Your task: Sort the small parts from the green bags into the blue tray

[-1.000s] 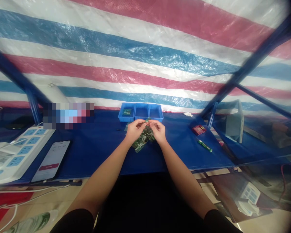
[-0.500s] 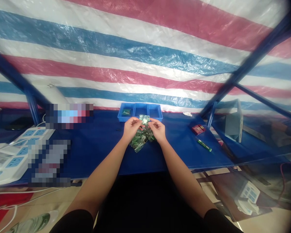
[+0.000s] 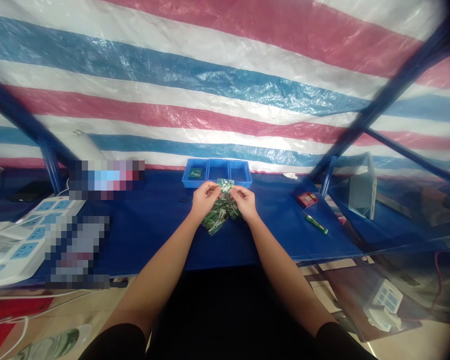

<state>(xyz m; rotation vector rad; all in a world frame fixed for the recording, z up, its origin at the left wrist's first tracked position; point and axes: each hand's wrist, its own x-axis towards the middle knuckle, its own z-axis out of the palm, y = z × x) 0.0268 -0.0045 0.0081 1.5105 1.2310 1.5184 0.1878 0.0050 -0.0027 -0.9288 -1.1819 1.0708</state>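
My left hand (image 3: 204,201) and my right hand (image 3: 243,201) pinch opposite sides of a small, flat green piece (image 3: 225,183) with pale, shiny markings; whether it is a packet or a circuit board I cannot tell. Directly below the fingers lies a loose pile (image 3: 216,216) of similar green pieces on the blue tabletop (image 3: 150,220). Just beyond my hands stands a blue tray (image 3: 217,184) with three compartments. In its left compartment rests a flat green piece (image 3: 196,173).
A red box (image 3: 307,199) and a green tube (image 3: 316,224) lie at the right, near a blue frame post (image 3: 328,176). White power strips (image 3: 37,237) with cables occupy the left end. Behind the table hangs a striped plastic sheet (image 3: 210,120). A crumpled white scrap (image 3: 290,175) lies at the back.
The green piece has shifted slightly and tilted between my fingers. Both hands stay almost in place; the pile and tray look the same.
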